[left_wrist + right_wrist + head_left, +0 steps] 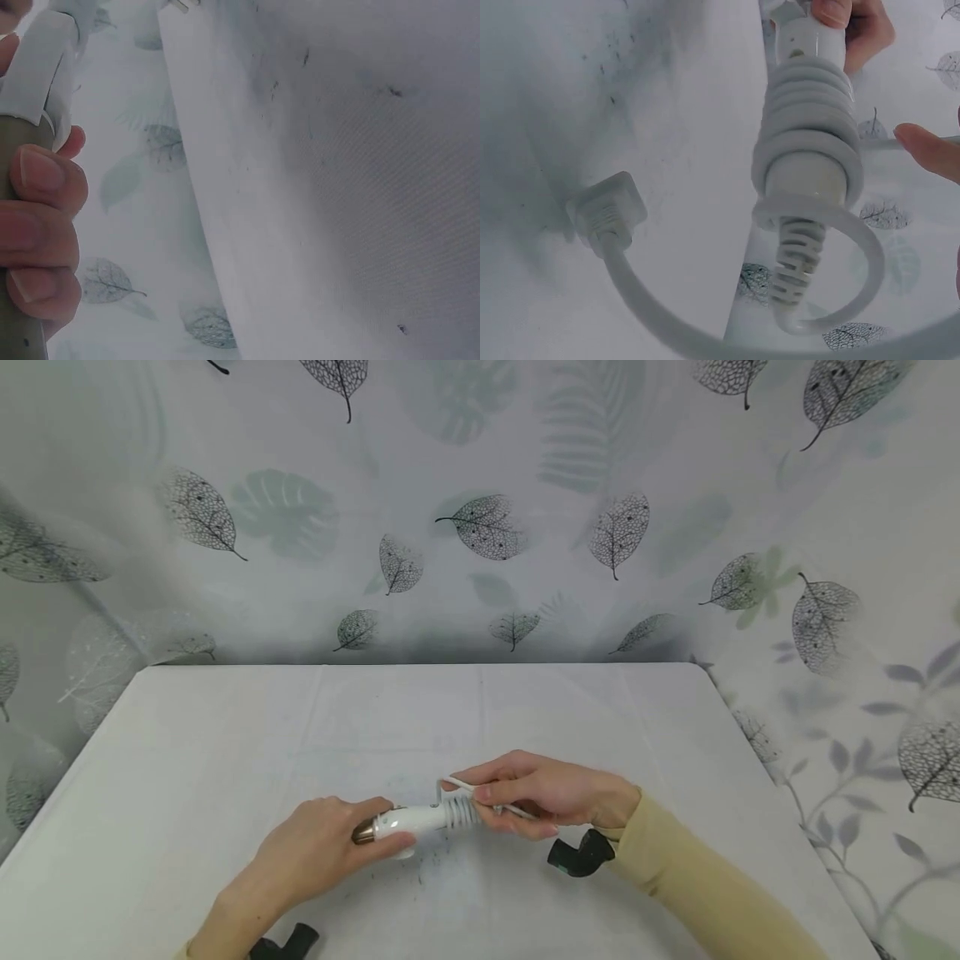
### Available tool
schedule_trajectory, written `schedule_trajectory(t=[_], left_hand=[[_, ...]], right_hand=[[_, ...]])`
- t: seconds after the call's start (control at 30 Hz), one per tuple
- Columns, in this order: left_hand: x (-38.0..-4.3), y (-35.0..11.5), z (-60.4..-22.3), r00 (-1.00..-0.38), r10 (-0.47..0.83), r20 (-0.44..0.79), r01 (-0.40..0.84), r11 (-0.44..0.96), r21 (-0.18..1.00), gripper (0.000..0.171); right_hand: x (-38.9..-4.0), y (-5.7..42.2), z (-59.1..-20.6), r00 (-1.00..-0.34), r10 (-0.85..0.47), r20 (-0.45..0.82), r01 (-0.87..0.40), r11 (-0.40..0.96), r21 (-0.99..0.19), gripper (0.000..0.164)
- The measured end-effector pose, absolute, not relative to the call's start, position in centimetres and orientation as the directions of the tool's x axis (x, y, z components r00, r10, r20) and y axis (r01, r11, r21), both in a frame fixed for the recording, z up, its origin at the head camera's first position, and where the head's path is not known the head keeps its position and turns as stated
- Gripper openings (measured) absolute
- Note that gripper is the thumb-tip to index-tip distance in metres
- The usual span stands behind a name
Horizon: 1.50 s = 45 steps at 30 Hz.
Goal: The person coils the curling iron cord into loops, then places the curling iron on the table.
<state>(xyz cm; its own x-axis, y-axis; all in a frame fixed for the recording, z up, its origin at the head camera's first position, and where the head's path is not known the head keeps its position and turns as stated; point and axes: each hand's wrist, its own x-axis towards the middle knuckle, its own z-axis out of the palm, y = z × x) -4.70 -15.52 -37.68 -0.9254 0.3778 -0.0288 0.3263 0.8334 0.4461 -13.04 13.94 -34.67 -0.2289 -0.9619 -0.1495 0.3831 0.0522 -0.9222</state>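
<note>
A white curling iron [420, 819] with a gold-brown barrel lies across the space between both hands, just over the table. My left hand [315, 847] grips its barrel end; in the left wrist view the fingers [45, 232] curl round the barrel, beside a white clip part [37, 67]. The white cord [810, 112] is wound in several loops about the handle's tail. My right hand [551, 789] pinches a stretch of this cord by the handle end. In the right wrist view the plug [611, 210] dangles from the cord, and only some right fingertips [930, 150] show.
A white-covered table [225, 735] with small dark marks lies beneath the hands. Leaf-patterned cloth [480, 585] stands behind and at the sides. Black curved pieces [581, 853] sit at both wrists.
</note>
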Motion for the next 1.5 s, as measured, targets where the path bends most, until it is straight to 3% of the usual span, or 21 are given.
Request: schedule_trajectory(t=[0.33, 0.77, 0.97, 1.37, 1.5], left_hand=[[-5.3, -15.9, -37.8, -0.938, 0.346, -0.029, 0.298, 0.845, 0.443, 0.045], [-5.1, -15.8, -38.0, -0.94, 0.342, 0.019, 0.321, 0.86, 0.396, 0.04], [-5.0, -15.9, -37.7, -0.941, 0.335, 0.04, 0.324, 0.864, 0.384, 0.04], [-4.8, -16.0, -37.1, -0.945, 0.321, 0.066, 0.32, 0.86, 0.398, 0.039], [-4.9, -16.0, -37.0, -0.94, 0.32, 0.115, 0.339, 0.852, 0.399, 0.033]], right_hand=[[-10.6, 14.3, -35.3, -0.252, -0.966, -0.063, 0.129, 0.031, -0.991, 0.048], [-8.1, 13.8, -37.5, -0.317, -0.929, -0.192, -0.048, 0.218, -0.975, 0.045], [-7.8, 13.6, -38.7, -0.345, -0.917, -0.203, -0.135, 0.262, -0.956, 0.046], [-8.1, 14.2, -39.3, -0.394, -0.898, -0.194, -0.193, 0.288, -0.938, 0.044], [-8.3, 14.0, -40.2, -0.448, -0.876, -0.179, -0.275, 0.326, -0.904, 0.036]])
